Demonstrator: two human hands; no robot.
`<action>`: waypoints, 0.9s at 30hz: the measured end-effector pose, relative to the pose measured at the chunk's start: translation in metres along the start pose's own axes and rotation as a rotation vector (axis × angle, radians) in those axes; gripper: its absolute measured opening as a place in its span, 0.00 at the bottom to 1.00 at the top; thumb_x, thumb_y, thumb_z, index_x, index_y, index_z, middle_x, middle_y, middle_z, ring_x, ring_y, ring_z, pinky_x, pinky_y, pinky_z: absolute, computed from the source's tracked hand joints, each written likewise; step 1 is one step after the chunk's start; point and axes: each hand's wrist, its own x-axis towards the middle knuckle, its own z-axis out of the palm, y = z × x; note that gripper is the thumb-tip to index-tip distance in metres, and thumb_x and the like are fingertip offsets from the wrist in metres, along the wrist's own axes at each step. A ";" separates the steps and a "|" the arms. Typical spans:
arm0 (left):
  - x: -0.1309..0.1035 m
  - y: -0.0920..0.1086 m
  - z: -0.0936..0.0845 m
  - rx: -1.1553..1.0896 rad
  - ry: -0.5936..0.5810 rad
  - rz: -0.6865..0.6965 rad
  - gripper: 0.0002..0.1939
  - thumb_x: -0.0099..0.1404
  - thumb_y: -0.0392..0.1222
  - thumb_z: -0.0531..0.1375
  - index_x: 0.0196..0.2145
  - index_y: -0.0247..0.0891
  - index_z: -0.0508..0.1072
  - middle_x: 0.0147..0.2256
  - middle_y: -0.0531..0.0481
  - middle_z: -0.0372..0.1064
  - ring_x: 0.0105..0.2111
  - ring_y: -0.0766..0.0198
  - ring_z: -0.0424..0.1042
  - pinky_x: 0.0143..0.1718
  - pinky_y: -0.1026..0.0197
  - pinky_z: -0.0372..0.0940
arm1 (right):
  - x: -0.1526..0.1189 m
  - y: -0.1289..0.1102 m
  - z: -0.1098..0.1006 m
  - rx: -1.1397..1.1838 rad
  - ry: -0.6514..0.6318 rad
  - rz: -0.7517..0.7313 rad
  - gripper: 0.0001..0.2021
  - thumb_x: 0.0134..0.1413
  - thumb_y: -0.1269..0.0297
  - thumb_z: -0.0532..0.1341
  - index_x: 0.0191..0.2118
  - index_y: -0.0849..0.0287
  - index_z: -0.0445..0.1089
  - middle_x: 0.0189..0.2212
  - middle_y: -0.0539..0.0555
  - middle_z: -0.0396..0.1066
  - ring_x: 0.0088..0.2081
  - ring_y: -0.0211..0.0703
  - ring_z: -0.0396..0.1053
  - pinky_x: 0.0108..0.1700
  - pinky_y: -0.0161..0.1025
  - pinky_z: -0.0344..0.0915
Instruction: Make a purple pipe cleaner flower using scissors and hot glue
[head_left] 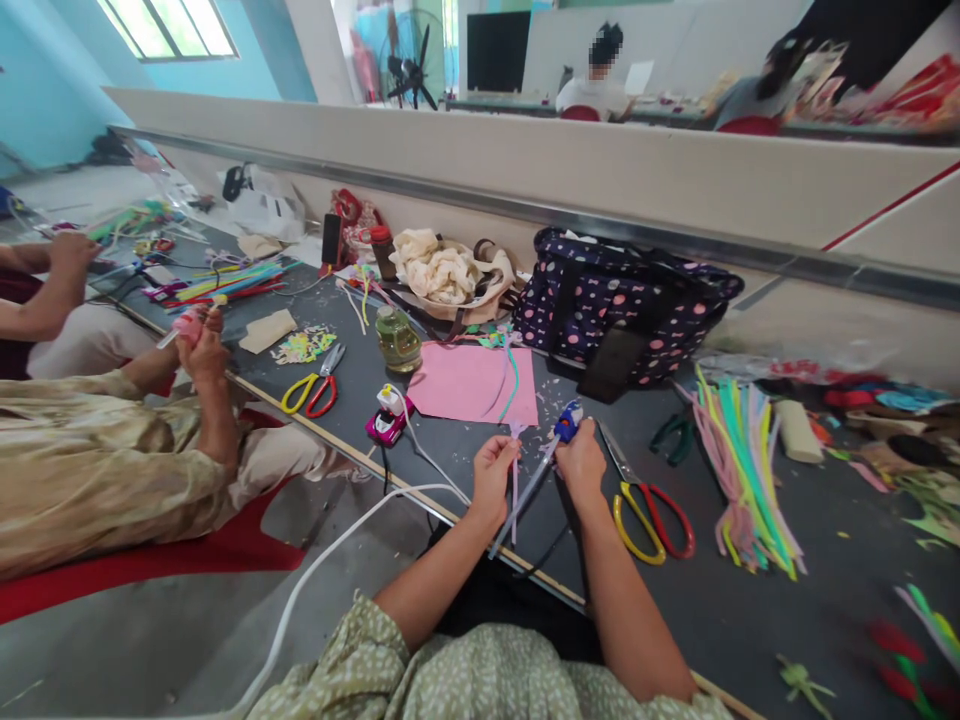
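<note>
My left hand is closed in a pinch on a pale purple chenille stem, which hangs below the fingers and shows a small light purple tuft above them. In my right hand is a blue hot glue gun. A long translucent glue stick slants from the gun down toward the table edge, passing close to my left hand. Beyond both hands lies a pink sheet with a green stem on it. Red-and-yellow-handled scissors rest just right of my right forearm.
Bundled colored stems and dark green pliers lie rightward. A dotted bag and glass jar stand behind. A white cable crosses the table edge by a purple power socket. A co-worker sits at left.
</note>
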 end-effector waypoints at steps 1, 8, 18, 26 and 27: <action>0.000 0.000 0.000 -0.003 -0.005 0.005 0.14 0.51 0.49 0.68 0.27 0.34 0.73 0.23 0.55 0.64 0.22 0.74 0.58 0.24 0.69 0.52 | 0.000 0.001 -0.002 0.040 0.011 0.001 0.19 0.44 0.59 0.62 0.44 0.60 0.64 0.30 0.60 0.71 0.37 0.56 0.71 0.41 0.50 0.63; 0.001 0.001 0.004 -0.025 -0.041 -0.084 0.15 0.48 0.49 0.69 0.27 0.34 0.74 0.23 0.54 0.65 0.22 0.74 0.60 0.24 0.70 0.54 | -0.003 0.005 -0.032 0.529 0.011 -0.040 0.19 0.41 0.48 0.62 0.34 0.59 0.65 0.26 0.54 0.71 0.25 0.42 0.69 0.29 0.40 0.66; -0.007 -0.001 0.015 -0.018 -0.174 -0.300 0.14 0.45 0.45 0.69 0.27 0.32 0.75 0.21 0.52 0.66 0.19 0.73 0.62 0.23 0.67 0.60 | -0.030 -0.007 -0.062 0.889 -0.118 -0.116 0.19 0.36 0.53 0.70 0.30 0.59 0.66 0.23 0.47 0.68 0.19 0.32 0.61 0.20 0.32 0.58; -0.015 0.006 0.027 0.068 -0.228 -0.323 0.10 0.46 0.41 0.66 0.23 0.32 0.73 0.15 0.53 0.63 0.15 0.72 0.60 0.20 0.67 0.57 | -0.039 -0.012 -0.070 0.843 -0.125 -0.190 0.18 0.37 0.54 0.71 0.31 0.60 0.67 0.25 0.46 0.68 0.20 0.30 0.58 0.22 0.32 0.57; -0.016 0.006 0.028 0.083 -0.225 -0.321 0.09 0.46 0.41 0.65 0.23 0.32 0.73 0.15 0.53 0.63 0.15 0.72 0.59 0.20 0.66 0.57 | -0.040 -0.013 -0.071 0.834 -0.107 -0.200 0.18 0.37 0.55 0.71 0.31 0.60 0.67 0.25 0.47 0.68 0.20 0.30 0.58 0.22 0.32 0.57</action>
